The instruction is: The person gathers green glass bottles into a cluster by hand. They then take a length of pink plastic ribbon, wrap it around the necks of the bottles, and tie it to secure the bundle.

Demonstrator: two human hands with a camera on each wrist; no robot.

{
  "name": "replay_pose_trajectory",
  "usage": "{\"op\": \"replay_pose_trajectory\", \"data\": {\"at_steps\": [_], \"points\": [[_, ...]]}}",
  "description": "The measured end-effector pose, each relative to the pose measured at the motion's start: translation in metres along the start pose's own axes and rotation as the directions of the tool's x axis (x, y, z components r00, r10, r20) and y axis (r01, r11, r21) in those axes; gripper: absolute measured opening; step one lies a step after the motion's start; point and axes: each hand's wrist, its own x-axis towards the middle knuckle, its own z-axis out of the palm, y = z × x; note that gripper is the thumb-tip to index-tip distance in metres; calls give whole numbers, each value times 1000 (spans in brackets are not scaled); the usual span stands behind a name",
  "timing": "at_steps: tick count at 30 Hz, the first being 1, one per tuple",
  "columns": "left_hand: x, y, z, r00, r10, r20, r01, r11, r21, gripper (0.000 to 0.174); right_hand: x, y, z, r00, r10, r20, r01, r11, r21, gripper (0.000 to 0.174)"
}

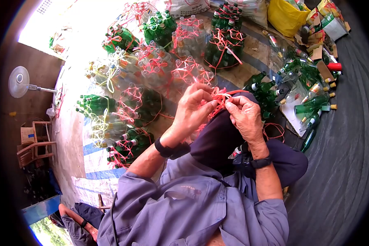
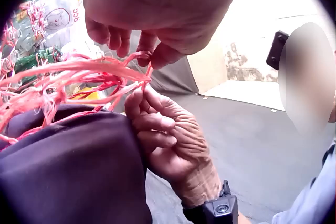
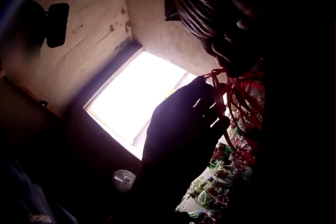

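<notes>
Over a dark-trousered knee (image 1: 213, 137), a bundle of pink plastic twine (image 1: 222, 96) lies in loose strands. The left hand (image 1: 196, 107) pinches strands from one side. From the other side, the right hand (image 1: 247, 118) pinches them between thumb and forefinger, with the two hands' fingertips close together. In the left wrist view, the strands (image 2: 68, 71) run across the knee to a small knot-like crossing at the right hand's (image 2: 170, 134) fingertips, just below the left hand (image 2: 163, 14). The right wrist view is dark; the left hand (image 3: 184, 113) shows there as a silhouette beside pink strands (image 3: 247, 98).
Tied bundles of clear bottles (image 1: 192, 71) and green bottles (image 1: 158, 28) stand ahead and to the left. Loose green bottles (image 1: 311, 104) and cardboard lie at right on a dark sheet (image 1: 340, 164). A yellow bag (image 1: 287, 16), fan (image 1: 19, 82) and wooden chair (image 1: 37, 143) stand farther off.
</notes>
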Motion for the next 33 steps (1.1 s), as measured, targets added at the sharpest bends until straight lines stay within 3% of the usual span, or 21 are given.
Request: {"op": "replay_pose_trajectory", "data": {"at_steps": [3,5,7,8,16,18,21,23,26,29,33], "points": [[4,8,-11,997,67,42,-71,993,98,13,0,2,1,1000,-9,-7,9,1000,5,12],[3,4,-14,998,46,35,-47,998,42,14,0,3,1,1000,-14,-7,14,1000,-11,12],[1,4,-18,970,-231,81,243,948,-207,16,0,2,2,1000,-19,-5,19,999,-27,13],[2,5,-20,961,-252,113,275,905,-324,14,0,-1,2,1000,-15,-7,14,1000,-17,13],[8,18,-29,928,-339,156,373,829,-416,16,0,0,2,999,-2,-33,2,1000,22,15],[8,15,-27,910,-363,201,415,798,-437,25,0,2,1,999,-1,-42,3,999,45,16],[5,4,-21,956,-232,181,287,874,-392,39,-1,-1,-2,996,57,-69,-46,988,148,16],[1,-6,-19,983,-98,156,114,988,-100,57,0,0,-1,995,52,-79,-37,984,175,16],[-11,-9,-6,976,-140,166,146,989,-25,59,0,-2,-2,996,39,-86,-20,977,211,16],[-17,-16,3,922,-307,236,322,946,-26,42,-1,2,-3,997,21,-79,-4,977,212,15],[-15,-28,5,922,-333,200,348,936,-47,32,-2,2,-4,995,19,-100,6,969,248,14]]}}
